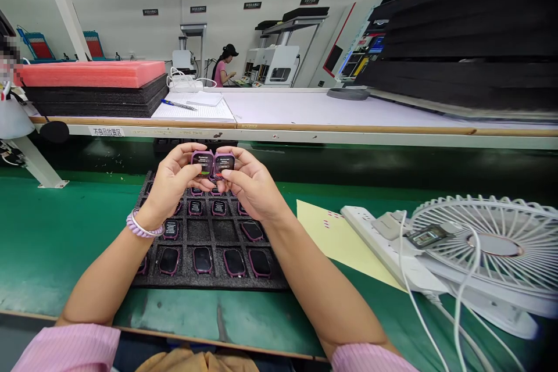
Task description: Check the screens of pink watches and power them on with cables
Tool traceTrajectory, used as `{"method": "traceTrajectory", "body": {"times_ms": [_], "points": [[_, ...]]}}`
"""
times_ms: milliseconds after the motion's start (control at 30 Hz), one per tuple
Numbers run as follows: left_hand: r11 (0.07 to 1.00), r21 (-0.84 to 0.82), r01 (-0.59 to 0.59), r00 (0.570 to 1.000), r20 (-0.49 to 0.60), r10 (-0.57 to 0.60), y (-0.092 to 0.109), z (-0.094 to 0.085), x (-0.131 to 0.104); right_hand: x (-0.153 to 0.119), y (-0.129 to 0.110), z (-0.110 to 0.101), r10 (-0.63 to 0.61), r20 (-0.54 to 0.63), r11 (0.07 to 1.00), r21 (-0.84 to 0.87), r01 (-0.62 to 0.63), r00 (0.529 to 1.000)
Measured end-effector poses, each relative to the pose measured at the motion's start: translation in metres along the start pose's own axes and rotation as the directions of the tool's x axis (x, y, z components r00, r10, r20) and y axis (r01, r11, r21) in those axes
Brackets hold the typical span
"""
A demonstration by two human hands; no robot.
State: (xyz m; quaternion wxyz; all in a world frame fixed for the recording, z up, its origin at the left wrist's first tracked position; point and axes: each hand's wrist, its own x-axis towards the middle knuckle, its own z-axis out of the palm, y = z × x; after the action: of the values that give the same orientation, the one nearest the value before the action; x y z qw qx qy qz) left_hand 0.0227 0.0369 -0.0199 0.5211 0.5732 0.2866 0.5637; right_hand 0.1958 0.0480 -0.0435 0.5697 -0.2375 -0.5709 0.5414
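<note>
Two purple-framed smartwatch cases are held side by side above a black foam tray. My left hand is closed on the left watch case, its thumb on the lower part of the lit screen. The right watch case is gripped by my right hand, with the thumb at its lower edge. Both screens show small white text, too small to read. Below, the tray carries several more purple watch cases, some lit and some dark. Two bare pockets lie near its middle.
On the right, a white fan lies beside a power strip with cables and a yellow sheet. A shelf crosses ahead, bearing pink foam, a notebook and black stacks. Another person works beyond.
</note>
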Motion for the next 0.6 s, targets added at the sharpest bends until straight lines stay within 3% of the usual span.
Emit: {"method": "traceTrajectory", "body": {"times_ms": [267, 367, 433, 500, 567, 600], "points": [[0.999, -0.026, -0.019, 1.000, 0.020, 0.019, 0.001, 0.000, -0.002, 0.002, -0.001, -0.006, -0.021, -0.003, 0.999, -0.038, 0.021, 1.000], [0.993, -0.116, 0.018, 0.982, 0.190, 0.005, 0.016, 0.009, -0.019, 0.002, -0.011, -0.010, 0.006, 0.021, 0.999, 0.035, -0.007, 1.000], [0.965, -0.229, 0.127, 0.916, 0.401, -0.025, 0.029, 0.017, -0.039, -0.001, -0.021, -0.014, 0.018, 0.073, 0.998, 0.061, -0.022, 0.997], [0.892, -0.317, 0.323, 0.793, 0.604, -0.073, 0.041, 0.023, -0.064, -0.010, -0.033, -0.016, 0.010, 0.153, 0.999, 0.049, -0.017, 0.988], [0.833, -0.256, 0.491, 0.673, 0.718, -0.176, 0.050, 0.024, -0.092, -0.027, -0.045, -0.015, -0.022, 0.262, 1.000, 0.021, 0.016, 0.965], [0.816, -0.237, 0.528, 0.671, 0.706, -0.229, 0.052, 0.021, -0.106, -0.039, -0.051, -0.012, -0.049, 0.309, 0.999, 0.007, 0.049, 0.950]]}}
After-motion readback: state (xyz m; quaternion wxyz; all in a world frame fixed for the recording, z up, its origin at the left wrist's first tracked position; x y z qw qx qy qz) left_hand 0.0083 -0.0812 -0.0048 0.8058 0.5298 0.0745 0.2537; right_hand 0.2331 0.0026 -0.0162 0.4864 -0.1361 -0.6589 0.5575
